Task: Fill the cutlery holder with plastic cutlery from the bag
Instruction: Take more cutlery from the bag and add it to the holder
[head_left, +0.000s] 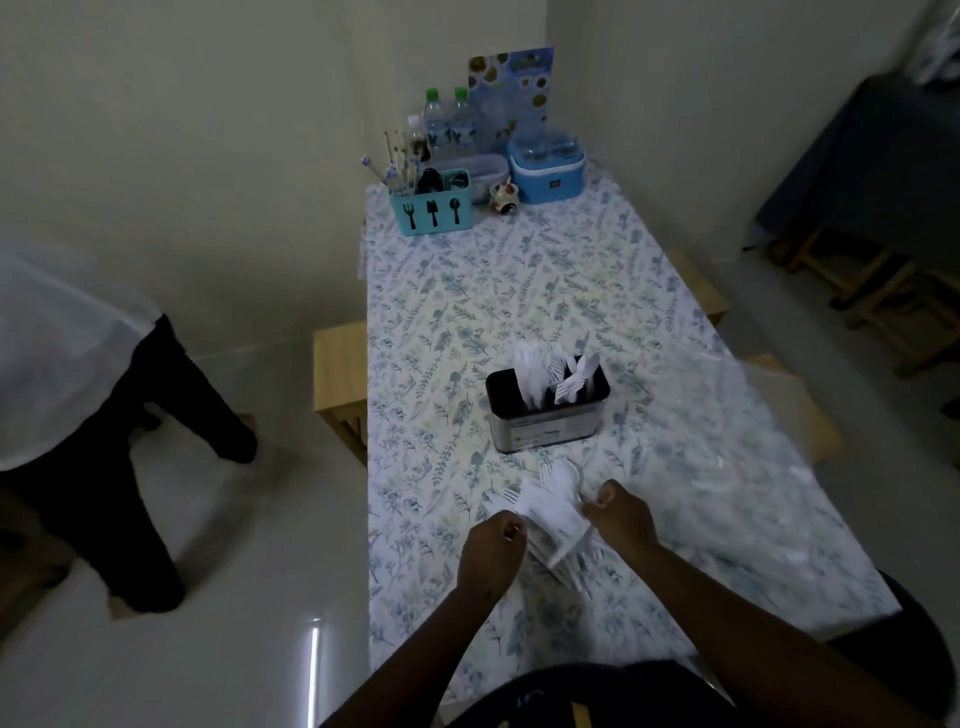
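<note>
A dark metal cutlery holder (548, 415) stands mid-table with several white plastic forks and spoons upright in it. Just in front of it lies a bunch of white plastic cutlery (553, 512) on the floral tablecloth. My left hand (491, 551) is curled at the bunch's left edge and my right hand (621, 517) is curled at its right edge; both appear to pinch the pieces. A clear plastic bag (748, 467) lies crumpled to the right of the holder and of my right hand.
At the table's far end stand a blue cutlery caddy (431, 208), water bottles (449, 122), a blue cooler box (545, 169) and a menu card (511, 88). A person in black trousers (156, 441) stands left. Wooden stools (340, 374) flank the table.
</note>
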